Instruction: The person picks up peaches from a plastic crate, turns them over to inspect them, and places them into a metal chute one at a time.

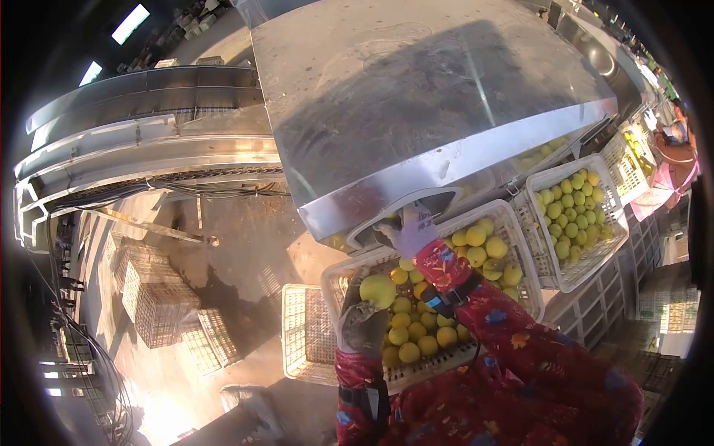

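A large-looking, round yellow-green fruit [378, 291] rests in the grip of my left hand [362, 327], which wears a greyish, dirty glove and is held above the left end of a white plastic crate [529, 279]. Yellow and greenish fruits [428, 346] fill much of that crate. My right hand [413, 236], in a pale purple glove with dark marks, reaches to a rimmed opening [439, 201] in the side of the metal machine. Its thumb and fingers look apart; the darkened fingertips are partly in shadow, and I see nothing in them.
A broad metal cover [439, 89] stands ahead. Another crate of fruit [573, 212] is on the right, with a person in pink [662, 178] beyond. A white crate [306, 334] stands left of mine. Stacked crates [156, 297] and a metal conveyor frame [149, 160] are farther left.
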`<action>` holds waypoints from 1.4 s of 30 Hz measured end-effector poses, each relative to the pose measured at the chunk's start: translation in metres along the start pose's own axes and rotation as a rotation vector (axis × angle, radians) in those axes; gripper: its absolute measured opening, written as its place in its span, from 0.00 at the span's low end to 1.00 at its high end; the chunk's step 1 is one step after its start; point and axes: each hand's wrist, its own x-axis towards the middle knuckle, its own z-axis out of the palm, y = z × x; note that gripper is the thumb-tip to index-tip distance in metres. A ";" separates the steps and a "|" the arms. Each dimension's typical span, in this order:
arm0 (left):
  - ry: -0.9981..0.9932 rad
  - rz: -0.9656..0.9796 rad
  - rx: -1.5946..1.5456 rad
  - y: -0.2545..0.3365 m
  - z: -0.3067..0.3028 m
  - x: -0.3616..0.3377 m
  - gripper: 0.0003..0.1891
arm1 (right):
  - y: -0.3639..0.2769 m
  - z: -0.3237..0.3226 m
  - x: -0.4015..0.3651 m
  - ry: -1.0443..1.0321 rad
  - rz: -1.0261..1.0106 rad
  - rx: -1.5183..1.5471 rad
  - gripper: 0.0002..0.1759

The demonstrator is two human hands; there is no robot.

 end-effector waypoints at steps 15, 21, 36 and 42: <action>0.090 0.392 0.819 -0.026 -0.010 0.035 0.23 | -0.027 -0.047 -0.076 -0.040 -0.238 0.207 0.39; 0.157 0.449 1.039 -0.007 -0.022 0.032 0.20 | 0.019 0.004 -0.020 0.051 -0.118 -0.194 0.36; 0.235 -0.369 2.042 -0.162 -0.269 0.155 0.28 | 0.157 0.097 -0.100 -0.547 0.387 -0.486 0.23; 0.242 0.012 1.859 -0.121 -0.256 0.133 0.27 | 0.150 0.103 -0.099 -0.520 0.522 -0.071 0.26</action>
